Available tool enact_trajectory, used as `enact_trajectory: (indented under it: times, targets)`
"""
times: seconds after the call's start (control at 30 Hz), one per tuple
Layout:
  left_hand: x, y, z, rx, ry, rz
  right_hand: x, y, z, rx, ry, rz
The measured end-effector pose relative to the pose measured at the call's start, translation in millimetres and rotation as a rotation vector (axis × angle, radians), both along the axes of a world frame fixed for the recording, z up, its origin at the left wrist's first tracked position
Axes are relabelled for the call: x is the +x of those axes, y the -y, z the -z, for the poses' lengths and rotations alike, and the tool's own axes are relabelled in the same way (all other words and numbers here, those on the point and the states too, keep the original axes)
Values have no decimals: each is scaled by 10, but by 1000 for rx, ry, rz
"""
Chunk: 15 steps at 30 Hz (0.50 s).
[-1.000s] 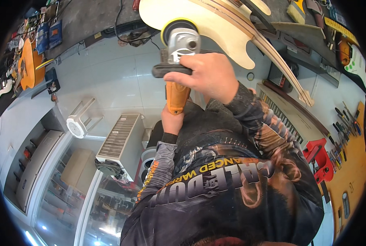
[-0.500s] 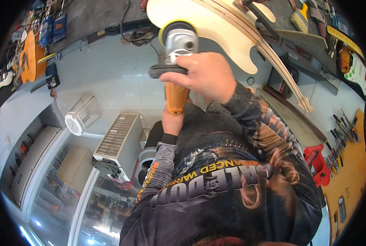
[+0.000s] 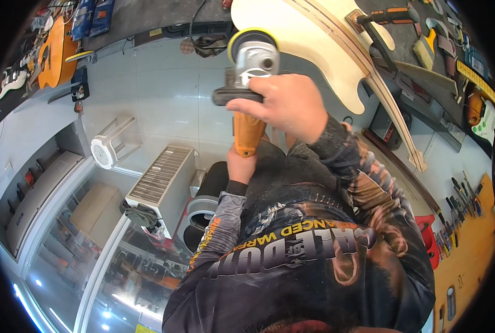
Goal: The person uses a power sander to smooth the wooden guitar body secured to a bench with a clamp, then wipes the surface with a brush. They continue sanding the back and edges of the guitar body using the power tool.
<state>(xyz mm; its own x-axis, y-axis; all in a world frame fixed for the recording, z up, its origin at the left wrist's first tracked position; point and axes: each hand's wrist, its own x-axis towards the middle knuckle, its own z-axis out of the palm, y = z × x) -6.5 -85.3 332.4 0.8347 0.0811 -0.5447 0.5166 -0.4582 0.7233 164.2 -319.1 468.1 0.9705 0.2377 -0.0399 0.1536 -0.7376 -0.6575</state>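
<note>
An angle grinder (image 3: 250, 130) with an orange body, a silver head and a yellow-rimmed disc (image 3: 254, 39) is held in both my hands. My right hand (image 3: 292, 105) is closed over the black side handle (image 3: 231, 96) and the head, its thumb pointing left. Beneath the orange body's rear end, my left hand (image 3: 242, 164) grips it, most fingers hidden. The disc overlaps the near left edge of a pale wooden guitar body (image 3: 303, 44); whether they touch I cannot tell. The guitar's long striped neck (image 3: 394, 119) points toward the lower right.
A clamp (image 3: 389, 15) with an orange-black handle sits over the guitar on the dark bench (image 3: 147, 16). A brush (image 3: 425, 50) lies right of it. On the left stand a white stool (image 3: 106, 150) and a slatted-top unit (image 3: 158, 177). Hand tools (image 3: 464, 200) line the right.
The view has shifted, so the guitar appears farther right and more of the clamp shows. Both hands keep the same grip, with the grinder still at the guitar's edge.
</note>
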Motion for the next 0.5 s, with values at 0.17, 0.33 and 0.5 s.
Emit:
enact_trajectory:
  times: [0.17, 0.33, 0.5]
  targets:
    - [41, -111, -24, -17, -51, -77, 142, -212, 30, 39, -41, -33]
    - [76, 7, -56, 4, -62, -1, 30, -20, 8, 30, -38, 3]
    - [36, 108, -41, 5, -45, 80, -65, 135, -50, -30, -152, 42]
